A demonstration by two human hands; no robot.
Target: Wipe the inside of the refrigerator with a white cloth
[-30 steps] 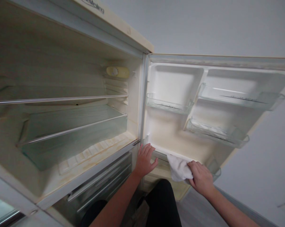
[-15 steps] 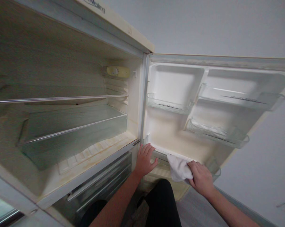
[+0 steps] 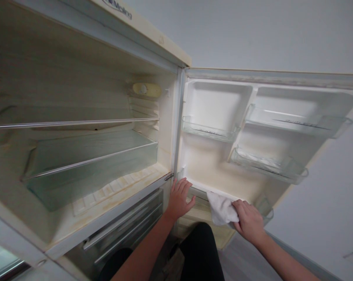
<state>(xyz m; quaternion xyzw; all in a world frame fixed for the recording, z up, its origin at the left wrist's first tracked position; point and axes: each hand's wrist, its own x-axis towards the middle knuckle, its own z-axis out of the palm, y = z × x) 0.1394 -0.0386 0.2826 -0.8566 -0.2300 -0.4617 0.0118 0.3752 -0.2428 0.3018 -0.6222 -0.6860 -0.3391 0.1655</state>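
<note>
A white cloth (image 3: 222, 208) hangs from the fingers of my right hand (image 3: 249, 219), which is closed on it at the lower part of the open fridge door (image 3: 205, 156). The cloth lies against the bottom door shelf and droops over its front. My left hand (image 3: 180, 198) rests near the hinge side of that same shelf, fingers stretched out and thumb apart, holding nothing. Part of the bottom shelf is hidden behind both hands and the cloth.
The fridge compartment on the left has a glass shelf (image 3: 77, 124), a clear drawer (image 3: 97, 164) and a stained floor (image 3: 85, 220). Clear door racks (image 3: 210, 132) are fixed higher up. Below, a lower compartment with drawers (image 3: 126, 226) stands open. My knee (image 3: 201, 249) is beneath my hands.
</note>
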